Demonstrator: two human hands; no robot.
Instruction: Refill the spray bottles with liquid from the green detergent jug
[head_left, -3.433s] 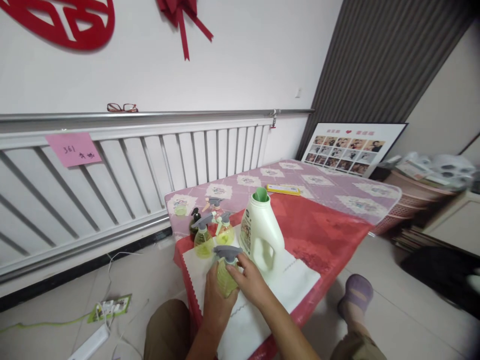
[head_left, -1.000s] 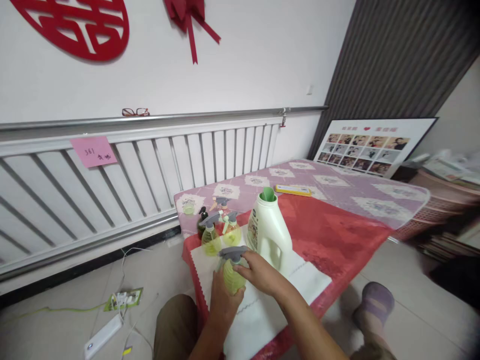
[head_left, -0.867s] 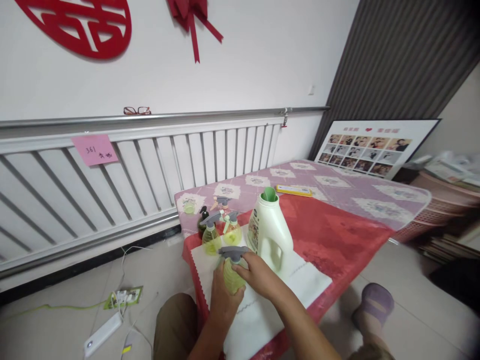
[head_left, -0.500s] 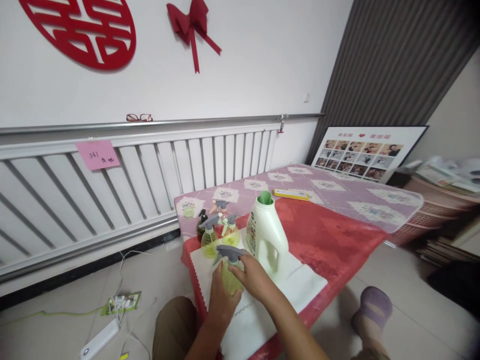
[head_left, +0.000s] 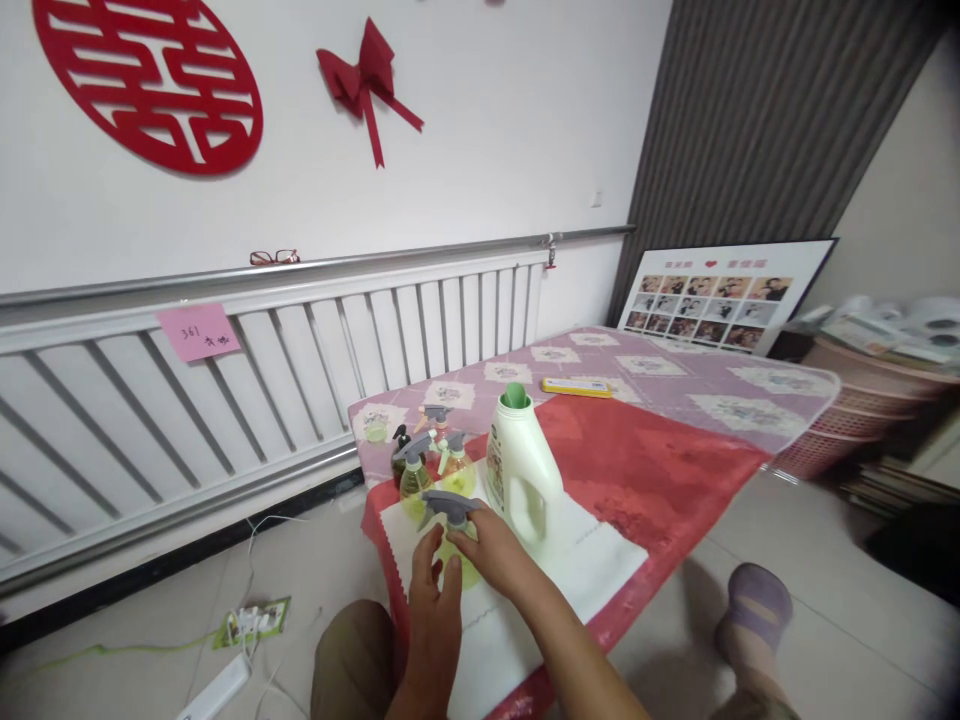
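Note:
A small spray bottle (head_left: pixel 454 545) of yellow-green liquid with a grey trigger head stands on a white cloth (head_left: pixel 570 565) at the table's near corner. My right hand (head_left: pixel 499 550) is closed round its neck, just below the grey head. My left hand (head_left: pixel 433 600) hovers at the bottle's left side with its fingers stretched out and apart, no longer wrapped round the body. A tall white detergent jug (head_left: pixel 523 470) with an open green spout stands right behind my right hand.
Two more yellow spray bottles (head_left: pixel 414 472) and a small dark bottle (head_left: pixel 399 455) stand at the table's left corner. A yellow flat box (head_left: pixel 576 386) lies farther back on the red and pink cloths. A white radiator (head_left: pixel 225 380) lines the wall; a power strip (head_left: pixel 217 690) lies on the floor.
My left hand has let go of the spray bottle's body and opened its fingers beside it. My right hand stays on the bottle's neck. The view has tipped slightly upward.

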